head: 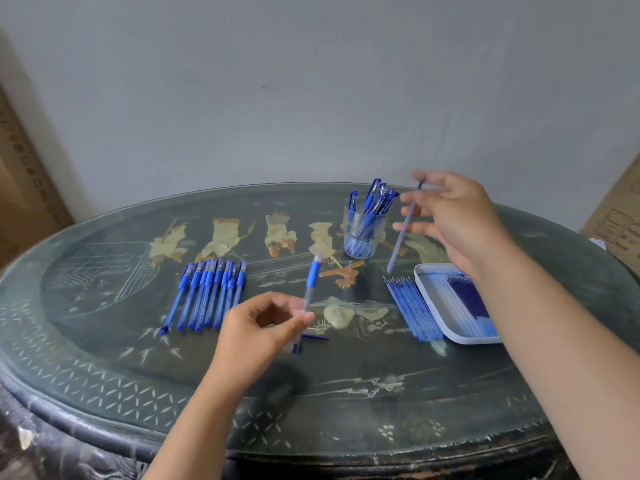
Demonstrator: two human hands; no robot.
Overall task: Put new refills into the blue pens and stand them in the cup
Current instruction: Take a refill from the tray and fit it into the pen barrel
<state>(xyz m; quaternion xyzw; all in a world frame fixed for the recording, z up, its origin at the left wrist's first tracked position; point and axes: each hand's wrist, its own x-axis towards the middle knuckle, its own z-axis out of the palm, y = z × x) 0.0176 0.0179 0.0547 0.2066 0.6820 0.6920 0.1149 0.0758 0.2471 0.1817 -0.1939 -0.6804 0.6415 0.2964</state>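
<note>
My left hand (258, 329) pinches a blue pen barrel (310, 289) with its tip end pointing up and away. Above the refills my right hand (457, 216) holds a thin refill (401, 237) that hangs slanted, tip down; the motion blurs it. A clear glass cup (363, 230) at the back holds several blue capped pens. A row of several blue pens (207, 292) lies to the left. Several refills (412, 308) lie in a row beside a white tray (436, 306). A small blue pen part (316, 337) lies on the table by my left hand.
The white tray at the right holds more refills, pale and dark blue. The dark oval table (311, 393) has inlaid figures and a glass top. Cardboard boxes (620, 220) stand at the far right and far left by the wall.
</note>
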